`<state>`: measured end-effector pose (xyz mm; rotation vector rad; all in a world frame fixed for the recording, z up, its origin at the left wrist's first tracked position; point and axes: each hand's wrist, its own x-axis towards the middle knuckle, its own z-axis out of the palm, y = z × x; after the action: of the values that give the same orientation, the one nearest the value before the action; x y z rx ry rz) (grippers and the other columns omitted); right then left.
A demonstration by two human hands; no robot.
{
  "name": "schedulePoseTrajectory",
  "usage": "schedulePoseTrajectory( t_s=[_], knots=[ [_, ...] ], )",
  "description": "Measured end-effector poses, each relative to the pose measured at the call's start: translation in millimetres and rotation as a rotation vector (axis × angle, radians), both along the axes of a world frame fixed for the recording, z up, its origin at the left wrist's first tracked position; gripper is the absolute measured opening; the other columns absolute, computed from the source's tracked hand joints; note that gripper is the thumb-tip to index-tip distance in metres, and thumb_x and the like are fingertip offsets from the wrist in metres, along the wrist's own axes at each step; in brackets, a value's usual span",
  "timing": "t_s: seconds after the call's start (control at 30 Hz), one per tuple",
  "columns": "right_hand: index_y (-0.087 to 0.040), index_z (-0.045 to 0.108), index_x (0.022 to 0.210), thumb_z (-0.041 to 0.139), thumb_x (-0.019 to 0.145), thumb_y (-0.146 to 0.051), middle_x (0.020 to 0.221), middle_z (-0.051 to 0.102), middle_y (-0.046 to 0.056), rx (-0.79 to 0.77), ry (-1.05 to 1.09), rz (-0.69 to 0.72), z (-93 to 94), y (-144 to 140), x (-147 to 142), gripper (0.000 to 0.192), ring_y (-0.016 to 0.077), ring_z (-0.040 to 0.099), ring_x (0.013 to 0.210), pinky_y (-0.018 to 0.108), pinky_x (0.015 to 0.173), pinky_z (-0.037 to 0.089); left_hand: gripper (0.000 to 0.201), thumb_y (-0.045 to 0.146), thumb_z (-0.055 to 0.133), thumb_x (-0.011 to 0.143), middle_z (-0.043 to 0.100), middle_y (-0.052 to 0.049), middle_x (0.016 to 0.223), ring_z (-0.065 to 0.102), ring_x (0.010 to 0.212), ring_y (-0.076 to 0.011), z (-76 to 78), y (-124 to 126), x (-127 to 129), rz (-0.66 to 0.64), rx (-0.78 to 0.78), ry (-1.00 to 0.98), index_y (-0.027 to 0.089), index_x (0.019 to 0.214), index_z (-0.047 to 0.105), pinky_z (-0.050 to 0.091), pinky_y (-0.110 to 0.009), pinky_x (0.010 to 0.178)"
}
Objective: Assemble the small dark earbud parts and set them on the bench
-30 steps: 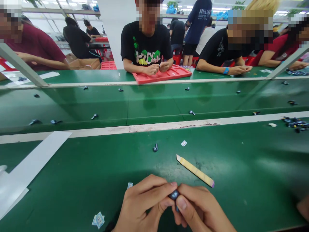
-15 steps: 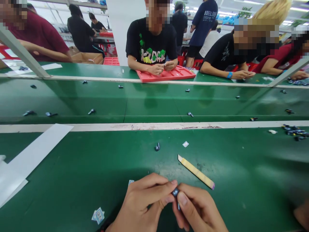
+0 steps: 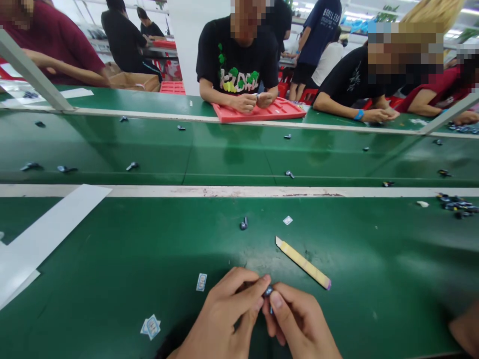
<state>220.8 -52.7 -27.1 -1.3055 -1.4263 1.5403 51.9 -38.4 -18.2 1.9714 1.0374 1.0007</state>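
Observation:
Between my fingertips is a small dark blue earbud, mostly covered by the fingers. My left hand pinches it from the left, and my right hand grips it from the right with thumb and forefinger. Just beyond my hands lies a yellow utility knife, blade end pointing away to the left. Another dark earbud rests on the green bench farther forward, near a small white sticker. To the left of my left hand are a single sticker and a little overlapping stack of stickers.
White paper strips lie at the left. Past a pale rail, a green conveyor belt carries several spaced earbuds. A pile of dark earbud parts sits at the right. Several people work opposite, one over a red tray.
The earbuds on the belt have shifted slightly left. My hands have moved a little left, uncovering more of the single sticker; both still hold the earbud.

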Motion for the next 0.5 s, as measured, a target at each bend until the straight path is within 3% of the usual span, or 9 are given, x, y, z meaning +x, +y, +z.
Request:
schedulePoseTrajectory(
  t_s=[0.2,0.37,0.5],
  knots=[
    [-0.018,0.052,0.071,0.04,0.101,-0.055,0.059,0.048,-0.002,0.073,-0.126,-0.013,-0.4,-3,7,0.049,0.0116,0.041,0.053,0.023,0.05,0.034,0.037,0.005,0.045,0.094,0.065,-0.006,0.095,0.065,0.084,-0.0154,5.3,-4,3,-0.036,-0.147,-0.009,0.019,0.121,0.066,0.055,-0.021,0.072],
    [-0.017,0.056,0.073,0.04,0.099,-0.061,0.058,0.052,-0.001,-0.051,-0.067,0.049,13.8,-10,8,0.053,0.0114,0.043,0.05,0.023,0.049,0.034,0.028,0.004,0.049,0.093,0.065,-0.004,0.082,0.061,0.071,-0.0129,6.8,-5,-1,-0.038,-0.052,-0.057,0.016,0.099,0.073,0.051,-0.018,0.064],
    [-0.019,0.052,0.071,0.039,0.098,-0.062,0.056,0.051,-0.001,-0.086,-0.019,0.112,18.0,-9,7,0.054,0.0106,0.042,0.046,0.022,0.046,0.032,0.028,0.001,0.048,0.092,0.065,-0.005,0.079,0.06,0.069,-0.0132,8.8,-5,-2,-0.017,0.027,-0.069,0.013,0.097,0.074,0.048,-0.02,0.062]
  ],
)
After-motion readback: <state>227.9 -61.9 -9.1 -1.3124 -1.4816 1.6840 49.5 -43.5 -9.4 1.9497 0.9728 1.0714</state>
